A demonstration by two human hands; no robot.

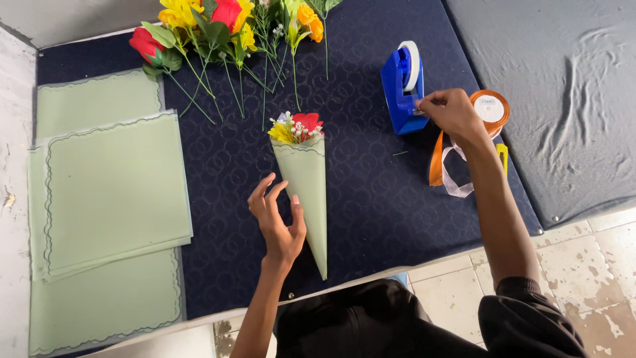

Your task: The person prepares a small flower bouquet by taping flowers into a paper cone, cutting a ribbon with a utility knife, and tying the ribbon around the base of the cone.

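Cone-shaped green paper wrap [307, 192] holding small red, yellow and white flowers is laid near the middle of the dark blue table cover [371, 199], its point aimed at the near edge. The left hand [277, 222] is set against the cone's left side, thumb resting on the paper and the other fingers spread and lifted just beside it. The right hand [452, 113] is held at the blue tape dispenser [401, 89], fingertips pinched together at its cutting end; whether tape is gripped cannot be told. An orange ribbon spool [491, 107] is partly hidden behind that hand, with loose ribbon trailing toward the right edge. Green paper sheets [112, 192] are stacked along the left edge, loose flower stems [225, 40] at the far edge, cut off by the frame. Open cover is seen between cone and dispenser.
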